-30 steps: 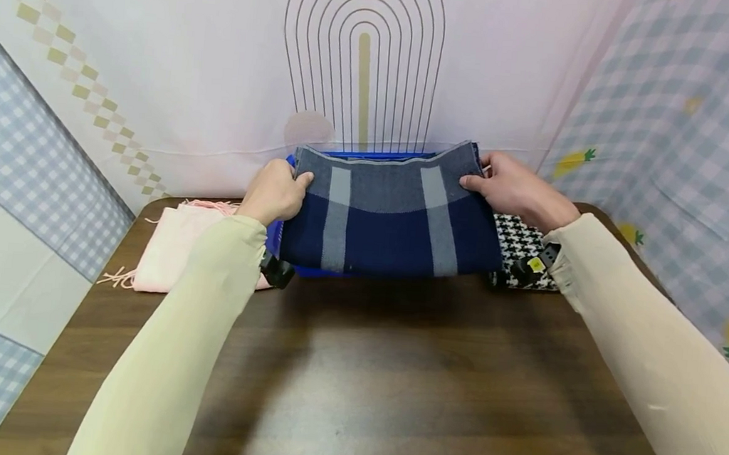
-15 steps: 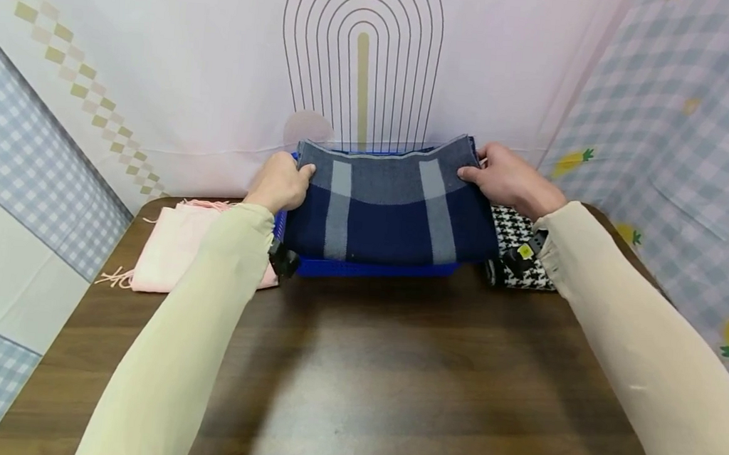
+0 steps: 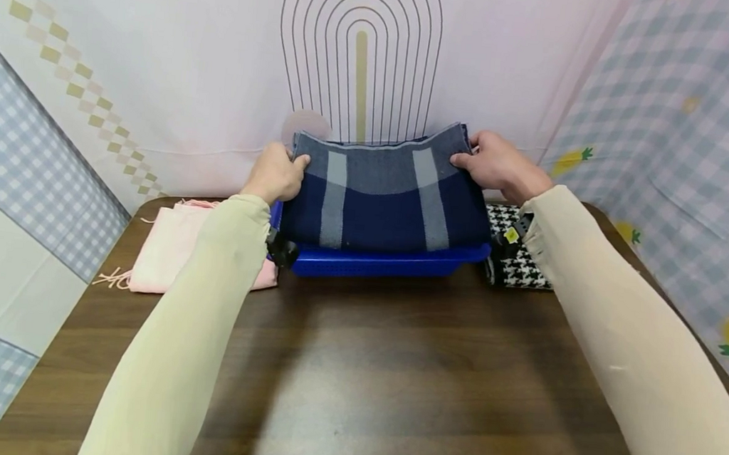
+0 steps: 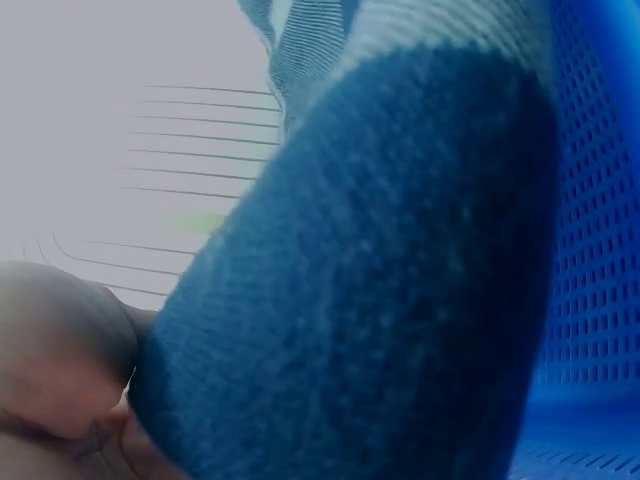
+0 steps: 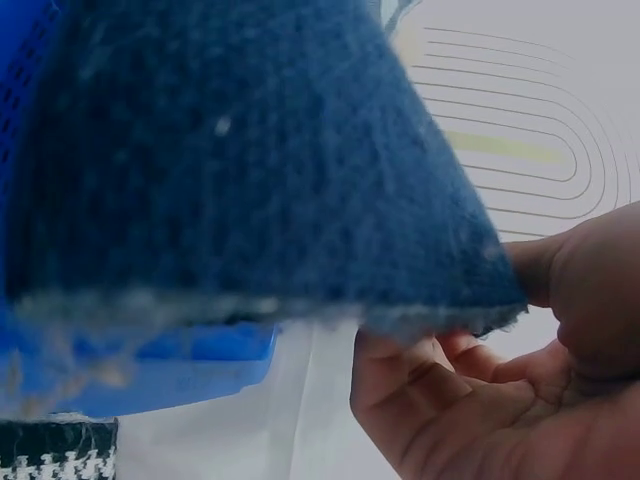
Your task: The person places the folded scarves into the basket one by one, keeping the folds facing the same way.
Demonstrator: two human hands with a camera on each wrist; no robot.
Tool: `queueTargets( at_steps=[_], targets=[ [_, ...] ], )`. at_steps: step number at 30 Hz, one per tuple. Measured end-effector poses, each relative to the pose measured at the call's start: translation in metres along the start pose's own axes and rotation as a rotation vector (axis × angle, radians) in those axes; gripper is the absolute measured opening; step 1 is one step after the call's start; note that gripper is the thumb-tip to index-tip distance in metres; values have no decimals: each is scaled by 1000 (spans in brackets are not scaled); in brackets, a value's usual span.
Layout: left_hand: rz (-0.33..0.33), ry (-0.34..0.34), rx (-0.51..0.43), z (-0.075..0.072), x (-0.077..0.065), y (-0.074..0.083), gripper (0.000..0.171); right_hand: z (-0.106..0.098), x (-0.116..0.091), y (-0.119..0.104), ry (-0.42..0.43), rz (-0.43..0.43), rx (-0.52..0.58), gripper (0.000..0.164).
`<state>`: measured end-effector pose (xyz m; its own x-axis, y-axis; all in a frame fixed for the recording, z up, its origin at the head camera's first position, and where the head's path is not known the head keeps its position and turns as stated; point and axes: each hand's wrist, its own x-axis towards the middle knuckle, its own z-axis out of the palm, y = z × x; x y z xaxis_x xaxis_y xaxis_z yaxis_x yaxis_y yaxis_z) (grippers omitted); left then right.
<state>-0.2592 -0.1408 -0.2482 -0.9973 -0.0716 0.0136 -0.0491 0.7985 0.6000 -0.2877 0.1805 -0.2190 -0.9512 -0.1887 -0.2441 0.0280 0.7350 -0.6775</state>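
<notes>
A folded navy scarf [image 3: 381, 218] with grey bands hangs between both hands over a blue plastic basket [image 3: 381, 263]. My left hand [image 3: 277, 173] pinches the scarf's upper left corner, thumb on the near side. At the upper right corner my right hand [image 3: 501, 165] pinches it in the same way, slightly higher. In the left wrist view the basket's perforated wall [image 4: 598, 230] shows beside the scarf [image 4: 370, 270]. The right wrist view has thumb and fingers gripping the scarf's edge [image 5: 260, 180]. The cloth hides the inside of the basket in the head view.
A folded pink fringed scarf [image 3: 166, 248] lies on the brown wooden table [image 3: 353, 376], left of the basket. To its right is a folded black-and-white houndstooth cloth [image 3: 522, 268], partly behind the right wrist. A printed curtain [image 3: 224, 52] stands behind the table.
Both hands have moved away from me and slightly left with the navy scarf. Its lower edge has shifted back, so more of the basket's front now shows.
</notes>
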Motion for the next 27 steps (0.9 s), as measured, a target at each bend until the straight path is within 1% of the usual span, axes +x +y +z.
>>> queueTargets(
  at_steps=[2, 3, 6, 9, 14, 16, 17, 19, 20, 22, 24, 27],
  targets=[
    [-11, -15, -20, -1, 0, 0, 37, 1, 2, -1, 1, 3, -7, 39],
    [-16, -27, -30, -2, 0, 0, 38, 2, 2, -1, 2, 5, -9, 39],
    [-26, -58, -62, -3, 1, 0, 52, 4, 5, -2, 11, 7, -12, 37],
    [-32, -85, -94, -3, 1, 0, 52, 5, 7, -1, 17, 8, -5, 35],
    [-47, -87, -151, 0, -1, -2, 50, 9, 9, 2, 26, -3, 18, 34],
    [-45, -73, -189, 2, -2, -3, 45, 12, 10, 2, 30, -11, 17, 34],
    [-33, -68, -195, 3, -3, -3, 40, 12, 10, 2, 31, -15, 14, 34],
    [4, -65, -187, 3, -3, -5, 32, 13, 12, 2, 30, -21, -3, 33],
    [23, -68, -179, 3, -3, -6, 30, 14, 12, 2, 30, -24, -9, 32],
    [58, -77, -132, 2, -2, -8, 34, 14, 12, 2, 30, -27, -27, 28],
    [76, -92, -91, 1, -1, -9, 40, 15, 13, 3, 26, -26, -43, 22],
    [82, -96, -83, 3, -1, -11, 42, 18, 13, 6, 17, -23, -55, 19]
  ],
)
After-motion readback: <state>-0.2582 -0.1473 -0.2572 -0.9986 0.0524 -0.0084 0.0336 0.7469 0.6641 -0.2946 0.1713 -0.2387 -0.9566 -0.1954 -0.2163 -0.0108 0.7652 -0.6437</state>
